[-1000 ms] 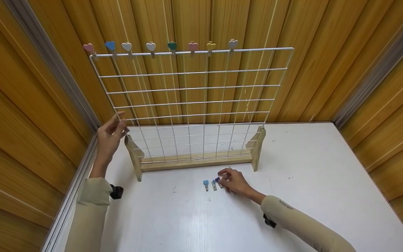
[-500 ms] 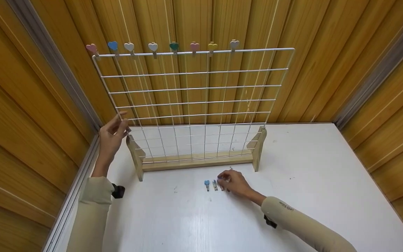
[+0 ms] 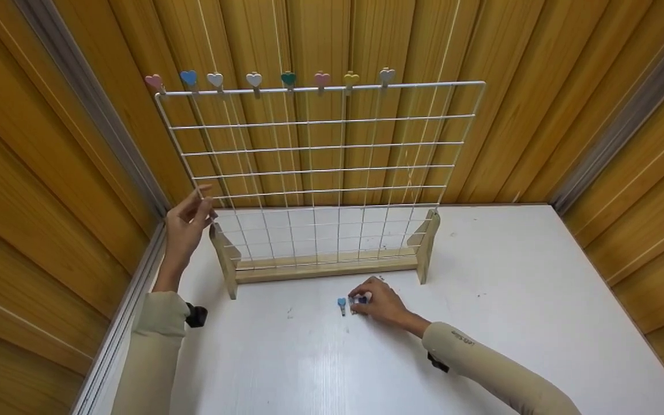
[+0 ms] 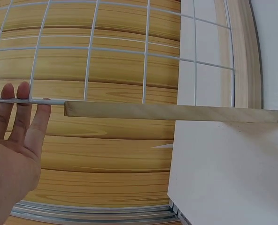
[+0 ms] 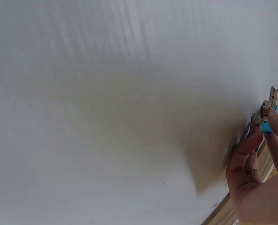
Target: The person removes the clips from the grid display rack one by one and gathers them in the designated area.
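Observation:
A white wire grid panel (image 3: 341, 170) stands upright in a wooden stand (image 3: 326, 270). My left hand (image 3: 185, 227) holds its left side wire just above the stand's upright; the left wrist view shows the fingertips hooked over that wire (image 4: 54, 101). On the table by the front of the stand, my right hand (image 3: 385, 302) pinches a small wooden clothespin (image 5: 266, 112) between thumb and fingers, with light blue showing on it. A dark blue heart clothespin (image 3: 362, 300) lies at the same fingers, partly covered. Left of them lies a light blue heart clothespin (image 3: 342, 306).
Several heart clothespins are clipped along the panel's top wire, among them a green one (image 3: 289, 79) and a yellow one (image 3: 351, 80). The white table (image 3: 510, 300) meets yellow wood-look walls (image 3: 516, 104) behind and at both sides.
My right hand has shifted slightly left, from the dark blue clothespin to the one beside it, and its fingers have closed there. My left hand stays on the side wire.

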`<state>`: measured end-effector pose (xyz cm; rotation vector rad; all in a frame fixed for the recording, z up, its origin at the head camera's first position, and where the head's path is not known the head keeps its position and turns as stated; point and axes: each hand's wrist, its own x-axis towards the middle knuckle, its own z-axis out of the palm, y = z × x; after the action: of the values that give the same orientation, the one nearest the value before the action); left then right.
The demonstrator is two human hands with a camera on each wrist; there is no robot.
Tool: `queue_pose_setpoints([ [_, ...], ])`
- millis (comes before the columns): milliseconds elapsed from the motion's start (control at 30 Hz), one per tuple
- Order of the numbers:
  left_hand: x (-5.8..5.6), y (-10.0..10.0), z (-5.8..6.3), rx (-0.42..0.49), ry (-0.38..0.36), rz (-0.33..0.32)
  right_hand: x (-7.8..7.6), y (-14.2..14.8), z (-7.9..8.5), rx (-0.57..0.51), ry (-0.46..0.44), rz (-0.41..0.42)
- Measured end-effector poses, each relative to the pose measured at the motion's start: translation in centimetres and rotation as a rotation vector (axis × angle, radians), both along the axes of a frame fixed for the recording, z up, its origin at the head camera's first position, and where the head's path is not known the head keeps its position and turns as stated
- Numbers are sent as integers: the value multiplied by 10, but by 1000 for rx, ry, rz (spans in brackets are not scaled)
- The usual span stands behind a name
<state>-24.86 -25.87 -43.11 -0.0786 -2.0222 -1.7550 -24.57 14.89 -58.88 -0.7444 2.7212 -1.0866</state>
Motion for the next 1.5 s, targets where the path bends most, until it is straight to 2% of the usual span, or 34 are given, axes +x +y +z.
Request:
queue_pose_setpoints([
  [167, 0, 0, 0, -4, -10, 6, -1, -3, 4, 38, -16, -5],
  [233, -4, -3, -5, 0, 5, 5, -2, -3, 6, 46, -27, 5],
  [333, -5, -2, -6, 3, 24, 3, -6, -1, 7, 47, -37, 27],
  [633, -5, -4, -8, 18, 50, 0, -16, 6, 2, -50, -19, 132],
  [767, -5, -4, -8, 11, 47, 0, -19, 6, 2, -41, -31, 154],
  [1100, -5, -4, -9, 21, 41, 7, -30, 0, 21, 116, -99, 257],
  [1500, -4, -3, -6, 10, 28, 0, -34, -17, 34, 379, -48, 276],
])
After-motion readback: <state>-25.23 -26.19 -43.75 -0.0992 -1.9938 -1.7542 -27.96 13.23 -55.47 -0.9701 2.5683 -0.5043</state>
